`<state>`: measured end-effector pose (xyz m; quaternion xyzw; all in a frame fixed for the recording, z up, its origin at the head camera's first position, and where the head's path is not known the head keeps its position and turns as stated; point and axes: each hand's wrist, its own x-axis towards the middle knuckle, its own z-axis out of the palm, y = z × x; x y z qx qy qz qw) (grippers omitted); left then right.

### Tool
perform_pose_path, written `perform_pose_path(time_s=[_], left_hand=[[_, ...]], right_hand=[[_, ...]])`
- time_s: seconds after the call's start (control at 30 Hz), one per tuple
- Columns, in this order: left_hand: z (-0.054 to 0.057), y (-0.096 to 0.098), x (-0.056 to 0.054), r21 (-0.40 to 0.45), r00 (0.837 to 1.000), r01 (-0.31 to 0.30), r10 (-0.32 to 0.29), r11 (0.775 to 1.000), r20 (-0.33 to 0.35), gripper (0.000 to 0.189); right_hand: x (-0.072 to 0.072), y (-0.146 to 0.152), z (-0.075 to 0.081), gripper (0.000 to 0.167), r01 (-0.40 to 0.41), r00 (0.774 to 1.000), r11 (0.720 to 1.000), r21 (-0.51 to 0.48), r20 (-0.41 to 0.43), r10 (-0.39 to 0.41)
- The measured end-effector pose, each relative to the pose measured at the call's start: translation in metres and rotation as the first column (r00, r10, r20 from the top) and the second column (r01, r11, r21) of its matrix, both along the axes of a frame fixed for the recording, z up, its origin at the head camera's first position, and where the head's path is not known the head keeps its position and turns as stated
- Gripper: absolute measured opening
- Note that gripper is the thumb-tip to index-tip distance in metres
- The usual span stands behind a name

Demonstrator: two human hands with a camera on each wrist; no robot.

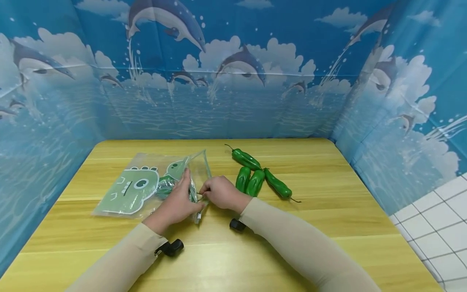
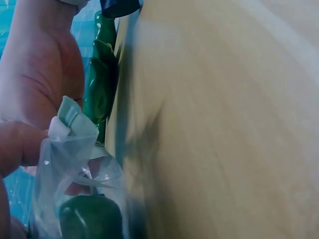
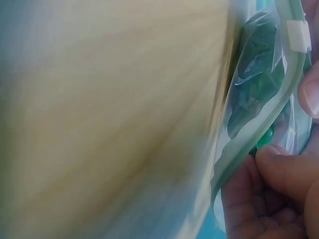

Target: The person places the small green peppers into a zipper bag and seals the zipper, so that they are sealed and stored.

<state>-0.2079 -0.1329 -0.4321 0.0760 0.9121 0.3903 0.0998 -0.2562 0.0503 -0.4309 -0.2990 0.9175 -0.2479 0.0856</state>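
Note:
A clear zip bag (image 1: 146, 207) printed with a green cartoon dinosaur lies at the left of the table, its mouth raised toward the right. Green peppers show through its plastic, one of them a rounded pepper (image 2: 92, 216) in the left wrist view. My left hand (image 1: 178, 205) grips the bag near its mouth, close to the white slider (image 3: 298, 36). At the opening, my right hand (image 1: 222, 192) pinches the stem end of a green pepper (image 3: 266, 137); most of that pepper is hidden by the bag and fingers.
Several green peppers lie right of the hands, among them one with a long stem (image 1: 246, 158) and another pointing right (image 1: 278, 184). They rest on a yellow wood-grain table (image 1: 328, 227). A dolphin-print curtain (image 1: 226, 109) stands behind it, and white tiles (image 1: 438, 223) show at right.

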Motion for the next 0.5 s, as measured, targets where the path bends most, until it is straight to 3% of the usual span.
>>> perform_pose_path(time_s=[0.33,0.5], left_hand=[[0.003,-0.006,-0.004,-0.013,1.000,-0.007,0.007,1.000,0.004,0.128],[0.002,-0.009,-0.007,-0.040,1.000,-0.003,0.004,0.999,0.013,0.129]], right_hand=[[-0.001,0.013,0.008,0.030,-0.090,0.995,0.995,0.035,0.037,0.088],[-0.003,0.033,0.014,0.041,-0.014,0.997,1.000,-0.005,0.077,0.015]])
